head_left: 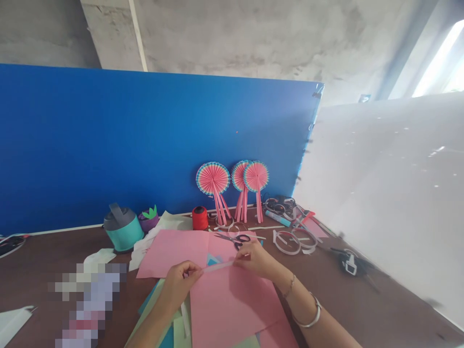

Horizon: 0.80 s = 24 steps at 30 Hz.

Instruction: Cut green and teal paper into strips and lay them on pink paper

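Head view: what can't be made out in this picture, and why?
All in the head view:
- Ends of the pale strip: covered by the fingers of the left hand and right hand.
- Green sheet: partly under the pink sheet, cut off by the bottom edge.
- Rear fan: partly behind the front fan.
- Long item: blurred by pixelation.

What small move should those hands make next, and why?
Perhaps press the pale strip onto the pink paper: the left hand and right hand pinch its opposite ends, and it spans straight between them over the paper.
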Available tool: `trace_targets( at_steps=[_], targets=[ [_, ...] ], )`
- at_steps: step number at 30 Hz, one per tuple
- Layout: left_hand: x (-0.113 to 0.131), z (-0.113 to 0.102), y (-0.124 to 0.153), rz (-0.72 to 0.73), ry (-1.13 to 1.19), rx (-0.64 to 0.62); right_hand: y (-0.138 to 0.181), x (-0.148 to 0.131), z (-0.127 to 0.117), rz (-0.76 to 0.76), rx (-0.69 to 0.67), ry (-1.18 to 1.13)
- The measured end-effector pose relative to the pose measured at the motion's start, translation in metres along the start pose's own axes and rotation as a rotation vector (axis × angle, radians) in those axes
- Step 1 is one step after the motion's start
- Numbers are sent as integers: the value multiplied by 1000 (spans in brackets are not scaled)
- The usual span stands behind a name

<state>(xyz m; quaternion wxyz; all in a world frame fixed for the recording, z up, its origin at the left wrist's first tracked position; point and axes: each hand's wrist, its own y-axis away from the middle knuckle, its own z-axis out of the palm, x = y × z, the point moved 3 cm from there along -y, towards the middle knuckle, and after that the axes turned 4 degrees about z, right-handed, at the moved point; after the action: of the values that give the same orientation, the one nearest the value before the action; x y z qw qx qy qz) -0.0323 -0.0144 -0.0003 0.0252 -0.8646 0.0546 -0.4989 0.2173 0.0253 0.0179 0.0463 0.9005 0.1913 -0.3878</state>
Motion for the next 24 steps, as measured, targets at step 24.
trace_targets(
  at_steps=[24],
  targets=[
    [-23,-6,-10,-39,344,43,-2,20,-11,130,-92,-530]
  ],
)
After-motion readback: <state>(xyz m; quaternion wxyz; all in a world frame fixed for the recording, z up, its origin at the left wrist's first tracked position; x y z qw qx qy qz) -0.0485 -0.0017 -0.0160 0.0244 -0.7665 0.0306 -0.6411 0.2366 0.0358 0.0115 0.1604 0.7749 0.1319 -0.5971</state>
